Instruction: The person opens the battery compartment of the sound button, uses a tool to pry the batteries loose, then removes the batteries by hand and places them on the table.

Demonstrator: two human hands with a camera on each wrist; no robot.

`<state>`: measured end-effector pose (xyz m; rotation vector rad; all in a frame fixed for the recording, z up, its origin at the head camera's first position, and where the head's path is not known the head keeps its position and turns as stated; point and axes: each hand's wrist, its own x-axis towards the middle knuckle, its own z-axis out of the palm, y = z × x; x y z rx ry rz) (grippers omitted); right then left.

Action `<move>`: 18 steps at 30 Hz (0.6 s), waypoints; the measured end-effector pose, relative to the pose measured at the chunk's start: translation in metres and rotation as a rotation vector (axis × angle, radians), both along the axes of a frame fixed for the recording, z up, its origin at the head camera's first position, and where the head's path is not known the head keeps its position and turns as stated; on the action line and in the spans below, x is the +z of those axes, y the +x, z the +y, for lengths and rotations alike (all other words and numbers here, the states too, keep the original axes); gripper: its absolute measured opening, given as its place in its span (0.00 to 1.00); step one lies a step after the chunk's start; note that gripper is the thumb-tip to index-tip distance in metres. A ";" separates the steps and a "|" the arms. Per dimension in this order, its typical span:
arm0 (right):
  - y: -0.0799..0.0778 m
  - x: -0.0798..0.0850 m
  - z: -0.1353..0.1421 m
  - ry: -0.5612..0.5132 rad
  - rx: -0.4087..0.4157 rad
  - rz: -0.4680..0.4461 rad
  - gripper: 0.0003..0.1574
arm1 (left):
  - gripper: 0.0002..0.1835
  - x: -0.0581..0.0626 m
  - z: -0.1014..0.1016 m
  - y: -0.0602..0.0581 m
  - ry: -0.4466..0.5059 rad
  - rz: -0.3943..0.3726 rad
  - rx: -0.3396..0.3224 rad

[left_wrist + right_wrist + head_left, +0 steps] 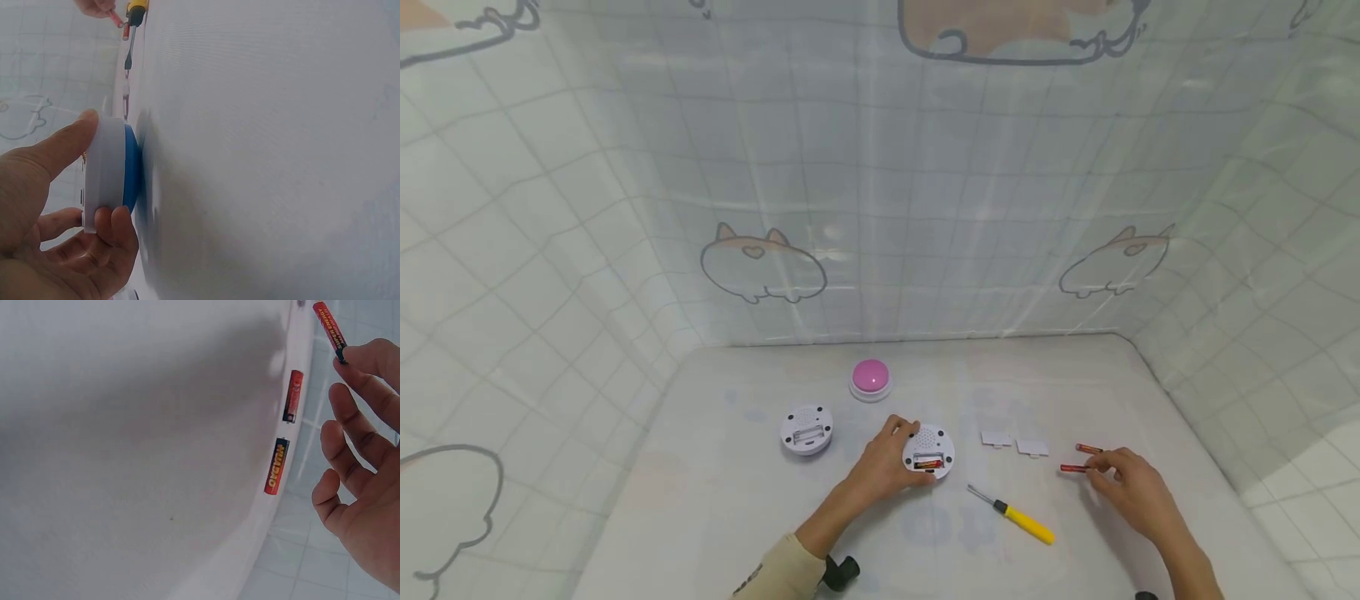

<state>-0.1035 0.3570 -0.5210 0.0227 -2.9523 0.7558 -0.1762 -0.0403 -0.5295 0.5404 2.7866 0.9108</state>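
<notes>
Left of centre, low in the frame, I have a round white push-button unit (806,420) lying upside down on the white tabletop (715,500), its battery bay open. A little right and higher sits a pink-domed push button (870,377), dome up. At lower centre the left hand (883,460) grips a blue-domed push button (928,437); my left wrist feed shows thumb and fingers curled round its white casing, blue dome facing the table. Its bay is open too, and I make out a red battery (928,464) in it. Right of that lies a yellow-handled screwdriver (1027,525), tip toward the upper left, with two white battery covers (996,438) side by side above it. At lower right the right hand (1131,492) pinches a SUPER ENERGY battery (329,326) between thumb and index finger. On my right wrist feed, two red-and-black batteries (277,465) lie near that hand, nearly end to end, one reading HUADAO.
</notes>
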 end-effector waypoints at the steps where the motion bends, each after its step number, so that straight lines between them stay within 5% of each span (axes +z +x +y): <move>1: -0.001 0.000 0.001 0.007 0.002 -0.009 0.05 | 0.51 0.000 0.000 0.000 -0.002 0.000 0.001; 18: -0.013 -0.010 0.004 0.132 0.023 -0.130 0.04 | 0.51 0.004 0.000 0.003 -0.008 0.001 0.015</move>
